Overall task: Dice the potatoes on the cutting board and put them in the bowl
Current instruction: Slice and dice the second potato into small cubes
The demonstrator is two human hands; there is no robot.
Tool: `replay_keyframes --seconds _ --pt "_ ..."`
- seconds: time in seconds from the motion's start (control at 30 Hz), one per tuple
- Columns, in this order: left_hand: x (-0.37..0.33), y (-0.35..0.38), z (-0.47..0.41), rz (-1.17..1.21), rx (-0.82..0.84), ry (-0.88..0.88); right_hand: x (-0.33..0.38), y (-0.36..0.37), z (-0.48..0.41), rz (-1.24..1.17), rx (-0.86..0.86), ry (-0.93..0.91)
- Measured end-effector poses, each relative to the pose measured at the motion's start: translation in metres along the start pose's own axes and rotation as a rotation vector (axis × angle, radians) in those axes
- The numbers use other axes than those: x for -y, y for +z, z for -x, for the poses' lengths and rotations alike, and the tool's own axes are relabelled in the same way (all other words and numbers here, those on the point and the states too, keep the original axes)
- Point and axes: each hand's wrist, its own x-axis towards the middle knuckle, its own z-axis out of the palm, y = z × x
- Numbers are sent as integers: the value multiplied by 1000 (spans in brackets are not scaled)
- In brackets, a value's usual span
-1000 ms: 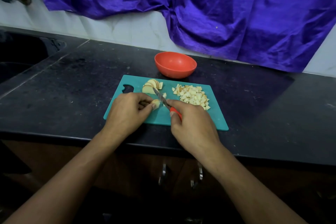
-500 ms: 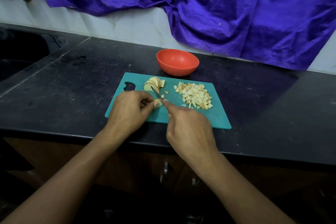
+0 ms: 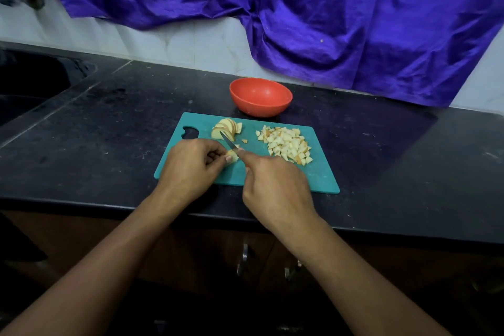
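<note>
Your right hand (image 3: pixel 275 185) is wrapped round the handle of the one knife (image 3: pixel 227 140), with the forefinger laid along the top. Only the blade shows, slanting away to the far left. Your left hand (image 3: pixel 188 166) is curled over one potato piece (image 3: pixel 232 156) and pinches it at the fingertips against the cutting board (image 3: pixel 313 174). The blade meets that piece at its right side, but you cannot tell how deep it sits.

Just beyond the knife tip lies one fanned stack of slices (image 3: pixel 226 128), not yet diced. One small loose bit (image 3: pixel 244 141) lies right of the blade. Farther right is one heap of diced potato (image 3: pixel 286 143), too many cubes to count.

The board's near right corner is bare, and its near edge runs close to the front edge of the black counter (image 3: pixel 109 131). One red bowl (image 3: pixel 260 97) stands just past the board's far edge with nothing visible in it. Whether it touches the board is unclear.

Open counter stretches well to the right and to the left, where a dark sink (image 3: pixel 27 84) drops away. A purple cloth (image 3: pixel 327 8) hangs behind.
</note>
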Motion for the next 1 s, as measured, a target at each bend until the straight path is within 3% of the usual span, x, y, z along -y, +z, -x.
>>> replay_keyframes --seconds 0.4,0.6,0.83,1.0 --pt "2 3 0 -15 -27 -11 -10 0 18 0 -18 -16" --pt "-1 0 2 -16 3 38 -4 12 3 8 53 -14" --pt "2 3 0 -11 -48 -28 -16 13 14 22 18 -8" --pt "0 1 2 -13 -25 -33 -27 6 12 -214 16 158"
